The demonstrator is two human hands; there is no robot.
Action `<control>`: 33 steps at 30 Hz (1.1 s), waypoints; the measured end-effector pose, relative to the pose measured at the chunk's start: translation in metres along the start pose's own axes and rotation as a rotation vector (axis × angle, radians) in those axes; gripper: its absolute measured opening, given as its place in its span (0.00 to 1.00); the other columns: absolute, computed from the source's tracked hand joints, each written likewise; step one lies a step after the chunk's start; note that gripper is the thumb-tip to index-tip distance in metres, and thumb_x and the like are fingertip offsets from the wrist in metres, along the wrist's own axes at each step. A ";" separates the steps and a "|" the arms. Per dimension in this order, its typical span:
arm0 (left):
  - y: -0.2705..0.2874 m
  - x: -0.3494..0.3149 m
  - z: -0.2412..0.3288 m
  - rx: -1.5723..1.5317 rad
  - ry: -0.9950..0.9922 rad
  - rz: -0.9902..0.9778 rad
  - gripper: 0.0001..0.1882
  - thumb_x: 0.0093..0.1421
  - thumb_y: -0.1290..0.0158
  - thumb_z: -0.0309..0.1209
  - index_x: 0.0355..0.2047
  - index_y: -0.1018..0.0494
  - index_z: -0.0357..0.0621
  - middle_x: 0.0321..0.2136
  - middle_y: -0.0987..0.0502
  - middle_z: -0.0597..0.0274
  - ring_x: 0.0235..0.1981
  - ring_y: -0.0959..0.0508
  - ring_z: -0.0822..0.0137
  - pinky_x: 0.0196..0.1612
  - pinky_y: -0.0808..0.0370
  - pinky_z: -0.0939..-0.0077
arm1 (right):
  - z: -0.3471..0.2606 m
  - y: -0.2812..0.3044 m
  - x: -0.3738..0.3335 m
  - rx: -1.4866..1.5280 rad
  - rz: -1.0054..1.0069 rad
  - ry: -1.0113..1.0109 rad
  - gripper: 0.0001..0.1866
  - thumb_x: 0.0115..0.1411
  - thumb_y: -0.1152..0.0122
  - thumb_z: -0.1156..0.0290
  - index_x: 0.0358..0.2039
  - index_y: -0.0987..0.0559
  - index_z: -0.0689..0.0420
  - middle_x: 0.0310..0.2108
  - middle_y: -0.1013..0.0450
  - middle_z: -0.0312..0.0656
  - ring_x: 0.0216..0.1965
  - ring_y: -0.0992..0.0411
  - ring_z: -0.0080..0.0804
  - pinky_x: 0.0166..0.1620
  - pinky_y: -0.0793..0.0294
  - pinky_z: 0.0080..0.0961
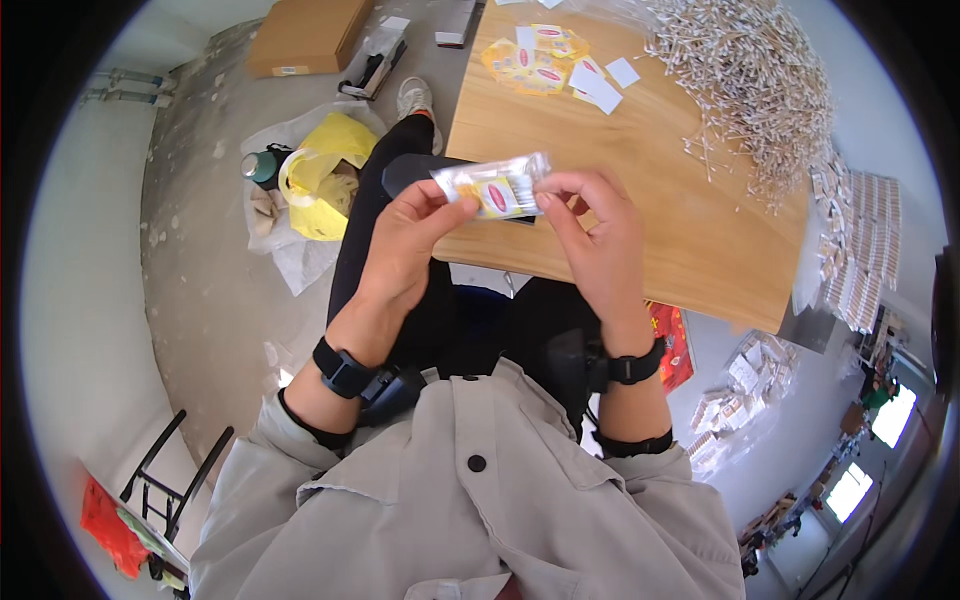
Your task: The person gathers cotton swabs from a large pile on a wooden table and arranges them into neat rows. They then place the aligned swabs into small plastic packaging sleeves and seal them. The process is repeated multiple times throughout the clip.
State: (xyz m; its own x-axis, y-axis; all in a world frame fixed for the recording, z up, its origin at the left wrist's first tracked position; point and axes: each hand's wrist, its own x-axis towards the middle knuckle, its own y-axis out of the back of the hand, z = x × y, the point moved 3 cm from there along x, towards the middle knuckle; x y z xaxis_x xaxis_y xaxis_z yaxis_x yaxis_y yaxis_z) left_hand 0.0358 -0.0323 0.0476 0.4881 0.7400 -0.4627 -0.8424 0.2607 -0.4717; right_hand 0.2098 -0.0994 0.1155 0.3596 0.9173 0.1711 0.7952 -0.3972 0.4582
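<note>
A small clear plastic packet of cotton swabs [522, 187], with a yellow and white label card inside, is held up over the near edge of the table. My left hand [405, 240] pinches its left end between thumb and fingers. At the other end, the thumb and forefinger of my right hand [605, 235] close on the packet's edge. White swab sticks show through the film near the right fingers. Partly hidden behind the packet and my left hand is a dark flat object [405, 172] at the table's edge.
The wooden table [600, 140] carries a big heap of loose cotton swabs [750, 80] at far right and yellow label cards [535, 62] with white cards farther back. Stacked packs [865, 240] stand beyond its right edge. On the floor at left lie a yellow bag [325, 175] and a cardboard box [305, 35].
</note>
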 end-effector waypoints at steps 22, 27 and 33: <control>-0.038 0.015 0.013 0.892 -0.467 -0.257 0.08 0.56 0.40 0.23 0.36 0.24 0.38 0.32 0.25 0.63 0.28 0.26 0.73 0.33 0.29 0.79 | 0.053 0.013 -0.019 0.017 -0.014 -0.052 0.06 0.54 0.34 0.77 0.34 0.19 0.56 0.29 0.28 0.36 0.31 0.27 0.25 0.31 0.32 0.20; -0.040 0.014 0.014 0.905 -0.551 -0.249 0.06 0.55 0.39 0.23 0.34 0.23 0.39 0.30 0.25 0.63 0.26 0.28 0.72 0.31 0.30 0.79 | 0.053 0.012 -0.018 0.077 -0.024 -0.040 0.05 0.54 0.34 0.76 0.33 0.19 0.56 0.29 0.27 0.36 0.31 0.28 0.25 0.32 0.31 0.20; -0.040 0.012 0.017 0.955 -0.619 -0.260 0.05 0.55 0.40 0.23 0.33 0.23 0.40 0.31 0.24 0.61 0.29 0.24 0.67 0.33 0.28 0.76 | 0.052 0.012 -0.018 0.068 -0.033 -0.031 0.05 0.55 0.34 0.77 0.33 0.19 0.57 0.30 0.26 0.37 0.32 0.28 0.27 0.34 0.30 0.22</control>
State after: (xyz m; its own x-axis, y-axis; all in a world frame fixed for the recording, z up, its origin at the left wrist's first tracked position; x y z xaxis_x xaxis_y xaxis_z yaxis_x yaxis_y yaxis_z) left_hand 0.0712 -0.0238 0.0734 0.6985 0.7030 0.1341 -0.6914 0.6145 0.3798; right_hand 0.2382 -0.1223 0.0725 0.3472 0.9288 0.1292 0.8375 -0.3691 0.4028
